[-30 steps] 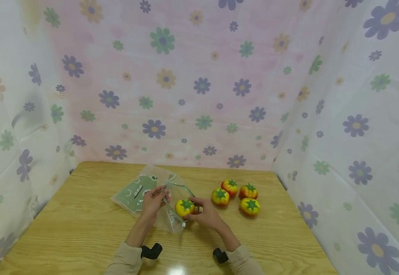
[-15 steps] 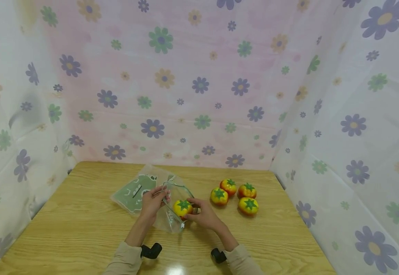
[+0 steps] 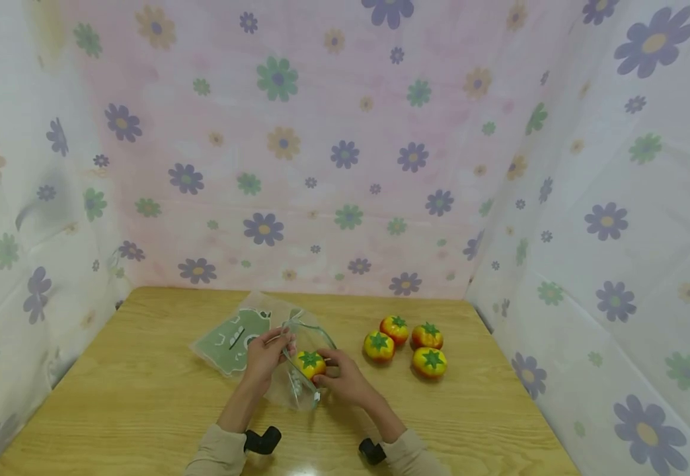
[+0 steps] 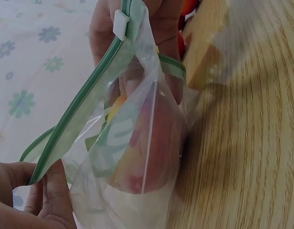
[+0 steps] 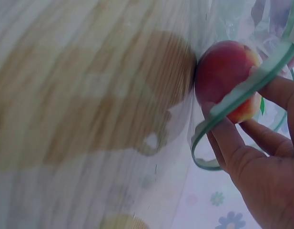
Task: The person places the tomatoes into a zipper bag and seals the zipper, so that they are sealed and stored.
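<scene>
From where I stand, the person works over a wooden table (image 3: 470, 416), with the 2 hands near each other in the lower middle of the head view. The left hand (image 3: 266, 354), at lower centre, pinches the rim of a clear zip bag (image 3: 234, 340) between thumb and fingers; at the lower left of the left wrist view those fingertips grip the green zip edge. The right hand (image 3: 349, 380), just right of it, is clamped on 1 yellow-and-red fruit (image 3: 310, 364) with a green star-shaped top, thumb and fingers set on its sides. That fruit sits inside the mouth of the bag, just below the centre of the head view, and the right fingers reach in past the green rim with it. I cannot tell whether it bears on the table through the plastic. A white slider (image 4: 120, 25) shows on the zip at the upper part of the left wrist view. The bag's printed green part lies flat toward the left of the tabletop. Right of centre, 4 more such fruits (image 3: 379, 346) stand in a cluster on the wood, tops up. Pale sleeves (image 3: 219, 449) and black wrist cameras (image 3: 263, 440) show at the bottom of the frame, and flower-printed cloth (image 3: 345, 185) fills the upper part and both sides.
</scene>
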`<state>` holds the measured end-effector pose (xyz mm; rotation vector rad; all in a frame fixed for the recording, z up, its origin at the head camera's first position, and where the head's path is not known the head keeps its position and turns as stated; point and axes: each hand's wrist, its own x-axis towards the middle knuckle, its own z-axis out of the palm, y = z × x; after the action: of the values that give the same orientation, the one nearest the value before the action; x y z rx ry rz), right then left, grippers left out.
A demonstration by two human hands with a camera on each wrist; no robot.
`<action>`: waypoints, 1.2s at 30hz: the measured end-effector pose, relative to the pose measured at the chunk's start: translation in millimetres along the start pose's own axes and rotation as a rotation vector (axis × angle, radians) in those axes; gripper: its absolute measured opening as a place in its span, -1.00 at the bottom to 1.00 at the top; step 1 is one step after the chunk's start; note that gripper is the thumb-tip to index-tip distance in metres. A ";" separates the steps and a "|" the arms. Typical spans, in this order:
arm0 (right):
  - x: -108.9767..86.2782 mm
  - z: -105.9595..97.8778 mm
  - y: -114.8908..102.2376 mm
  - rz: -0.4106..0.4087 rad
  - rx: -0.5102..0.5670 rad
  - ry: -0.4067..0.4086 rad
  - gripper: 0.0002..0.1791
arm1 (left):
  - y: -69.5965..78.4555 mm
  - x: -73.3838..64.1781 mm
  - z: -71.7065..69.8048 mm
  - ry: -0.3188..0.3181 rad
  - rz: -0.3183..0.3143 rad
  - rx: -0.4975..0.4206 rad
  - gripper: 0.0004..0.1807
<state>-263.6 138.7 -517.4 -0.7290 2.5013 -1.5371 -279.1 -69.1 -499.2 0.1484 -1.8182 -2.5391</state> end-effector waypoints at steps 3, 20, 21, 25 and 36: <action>1.7 2.7 -1.0 0.001 -0.007 0.017 -0.44 | 0.2 -1.3 0.0 -0.007 0.005 -0.019 -0.55; 3.1 13.3 -10.8 -0.024 0.010 0.065 -0.44 | 1.1 -9.9 -3.6 -0.008 0.027 -0.011 -0.49; 4.1 13.5 -8.5 -0.028 0.013 0.066 -0.44 | 1.4 -9.9 -3.6 -0.007 0.027 -0.010 -0.49; 7.8 13.1 -3.1 -0.045 0.007 0.067 -0.43 | 1.5 -9.2 -2.8 -0.008 0.025 -0.006 -0.50; 15.1 10.4 -4.9 -0.069 -0.001 0.079 -0.44 | 1.8 -7.9 -3.1 -0.024 0.043 -0.027 -0.49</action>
<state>-271.7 121.5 -516.0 -0.7772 2.5587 -1.6184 -271.0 -72.0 -498.0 0.0788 -1.7744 -2.5460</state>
